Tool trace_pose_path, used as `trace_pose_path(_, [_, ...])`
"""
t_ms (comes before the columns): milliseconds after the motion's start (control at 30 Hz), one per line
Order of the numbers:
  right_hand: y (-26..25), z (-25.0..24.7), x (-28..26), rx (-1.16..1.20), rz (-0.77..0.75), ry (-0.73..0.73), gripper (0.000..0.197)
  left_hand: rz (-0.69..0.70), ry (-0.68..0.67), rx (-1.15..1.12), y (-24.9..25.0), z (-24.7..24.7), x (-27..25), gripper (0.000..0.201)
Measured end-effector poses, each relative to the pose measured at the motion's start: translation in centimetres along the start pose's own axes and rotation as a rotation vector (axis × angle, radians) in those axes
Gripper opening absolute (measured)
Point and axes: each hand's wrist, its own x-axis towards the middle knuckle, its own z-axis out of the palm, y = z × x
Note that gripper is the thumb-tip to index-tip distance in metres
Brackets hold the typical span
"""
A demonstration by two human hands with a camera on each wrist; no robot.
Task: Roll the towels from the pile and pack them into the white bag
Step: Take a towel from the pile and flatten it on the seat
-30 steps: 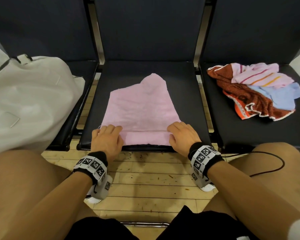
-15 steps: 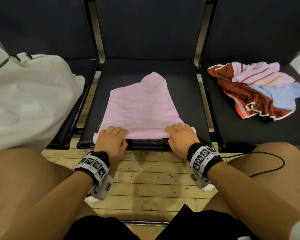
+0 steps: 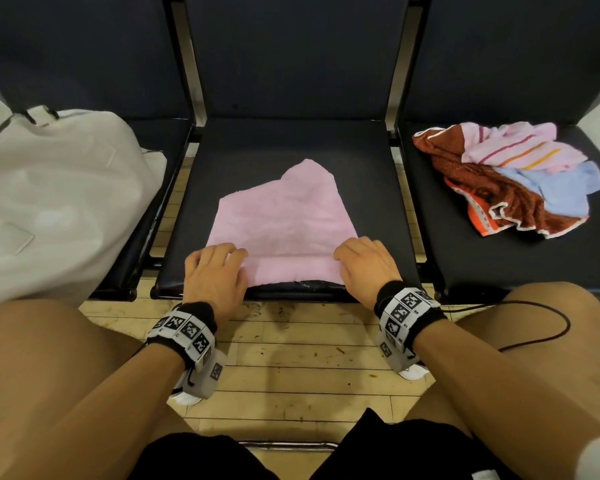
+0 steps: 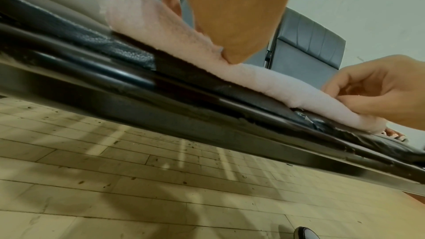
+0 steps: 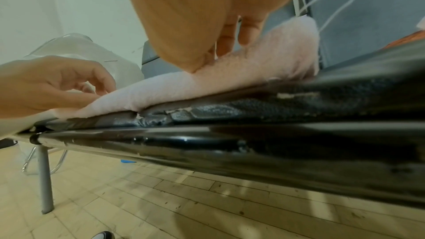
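Observation:
A pink towel (image 3: 281,220) lies spread on the middle seat (image 3: 291,143), and its near edge is turned over into a thick roll (image 4: 264,77) along the seat's front. My left hand (image 3: 219,258) grips the roll's left end with curled fingers, as the right wrist view shows (image 5: 69,86). At the roll's right end (image 5: 276,55) my right hand (image 3: 355,252) grips it too, thumb and fingers pinching it (image 4: 358,97). The white bag (image 3: 56,195) slumps on the left seat. On the right seat is the towel pile (image 3: 510,178): brown, striped pink and light blue.
Three dark seats stand in a row with metal bars between them. My bare knees frame the middle seat's front edge (image 3: 291,292). A black cable (image 3: 541,327) loops over my right knee. Below is a wooden floor (image 3: 291,368).
The towel's near edge was lifted and turned over once more, thickening the roll. Both hands shifted slightly away from me with it, and the towel's far tip drew nearer.

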Motion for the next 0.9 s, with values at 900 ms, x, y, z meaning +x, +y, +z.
trace_pose_path(900, [0.0, 0.0, 0.0, 0.057, 0.030, -0.071, 0.027, 0.007, 0.014, 0.005, -0.1, -0.1, 0.1, 0.024])
